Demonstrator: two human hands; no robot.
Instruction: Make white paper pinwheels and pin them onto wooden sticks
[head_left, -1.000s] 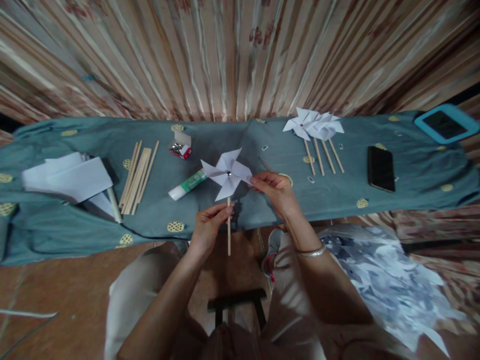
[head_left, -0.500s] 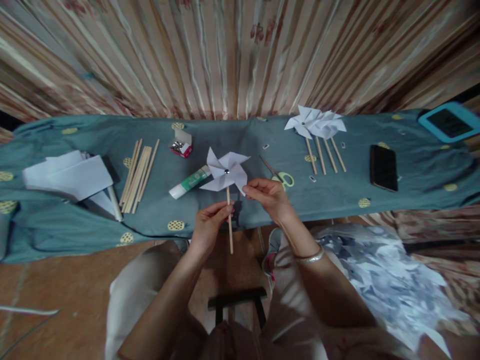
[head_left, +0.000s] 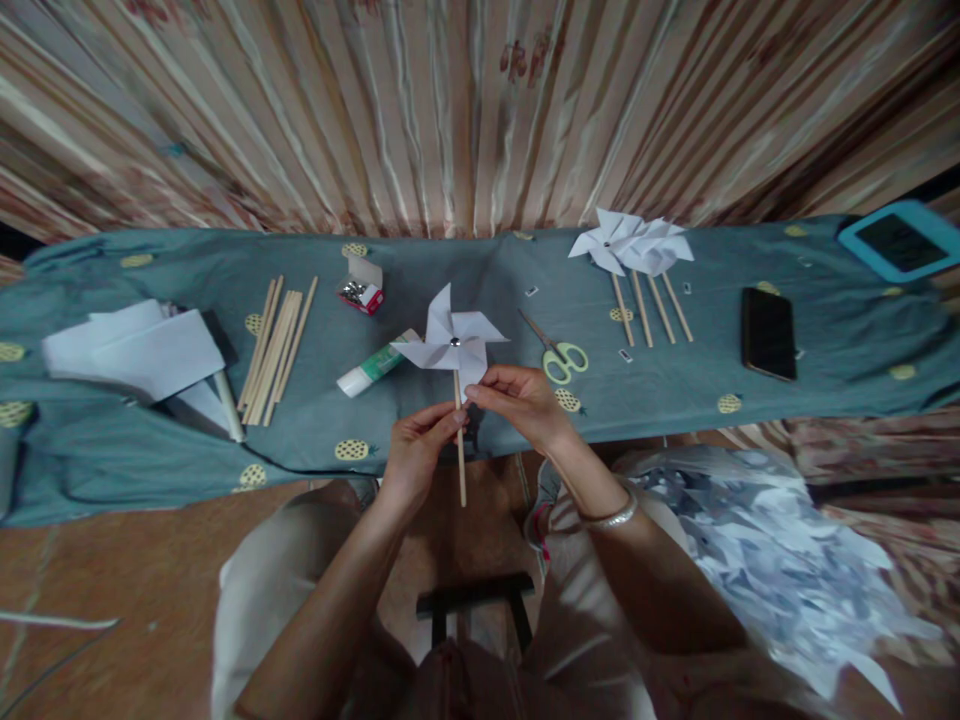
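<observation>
Dial centred on pinwheel point(head_left: 454, 342), above near table edge. Left hand point(head_left: 421, 440): thumb-and-finger pinch on stick point(head_left: 462, 470), apparently leaving wheel clear. Right hand point(head_left: 523, 402): fingertips pinch blade tip between 5 and 6 o'clock, seemingly controlling wheel's angle. Scissors point(head_left: 556, 352) at 3.

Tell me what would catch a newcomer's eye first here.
First, the white paper pinwheel in the middle, its stick pinched in the left hand and a lower blade in the right hand. Next, the cluster of white pinwheels near the far edge of the table, right of centre, then the blue-framed device at the far right.
</observation>
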